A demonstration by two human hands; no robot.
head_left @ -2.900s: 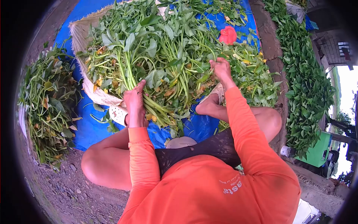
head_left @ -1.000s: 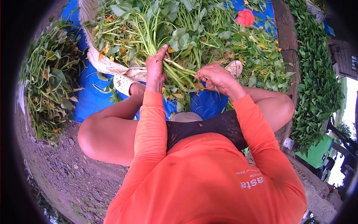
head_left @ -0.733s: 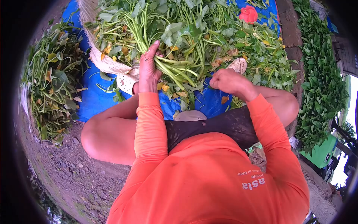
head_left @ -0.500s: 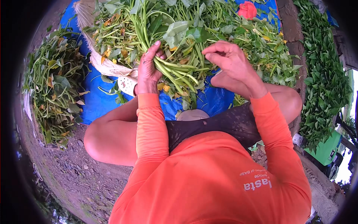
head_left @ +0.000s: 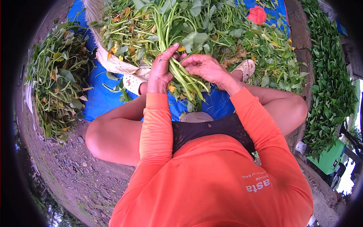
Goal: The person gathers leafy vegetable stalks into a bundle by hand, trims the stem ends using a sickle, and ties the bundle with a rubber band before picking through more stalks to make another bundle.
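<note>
A bundle of long green stems (head_left: 166, 28) is gripped in my left hand (head_left: 162, 68), its leafy tops pointing away and its cut ends towards my lap. My right hand (head_left: 206, 68) is at the bundle's right side, thumb and fingertips against the stems just below my left thumb. Whether it pinches one stem or only touches them is hidden. Under and beyond the bundle spreads a large heap of leafy stems (head_left: 227, 32), mixed with yellow leaves, partly on a pale woven sack (head_left: 109, 62).
A blue tarp (head_left: 98, 102) lies under the heap. Another pile of greens (head_left: 60, 81) sits at the left, and a long row of leaves (head_left: 331, 83) at the right. A red object (head_left: 257, 15) rests at the top right. A green container (head_left: 328, 159) stands lower right.
My right hand left the bundle, opened slightly in the air to its right, and is now back against the stems. My left hand has kept its grip throughout.
</note>
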